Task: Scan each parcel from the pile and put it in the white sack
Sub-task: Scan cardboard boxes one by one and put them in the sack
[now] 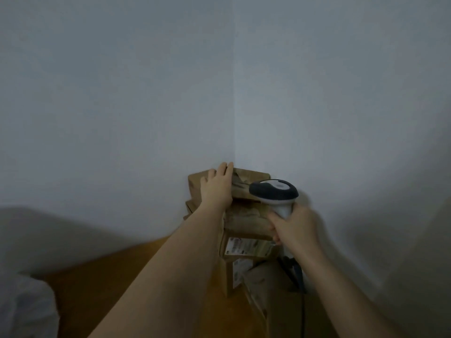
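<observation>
Pale walls corner a leaning parcel stack [244,230]; left hand [217,186] lies flat on the top parcel [246,182], right hand [292,228] grips the scanner [274,191]. Tugging could, I think, topple it.

a plain room corner: bare pale walls [146,93], wooden floor [122,276], stacked brown parcels [244,215].

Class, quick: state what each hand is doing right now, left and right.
Left hand: open, fingers straight, resting on the top parcel of the pile.
Right hand: closed around the handle of the barcode scanner.
</observation>
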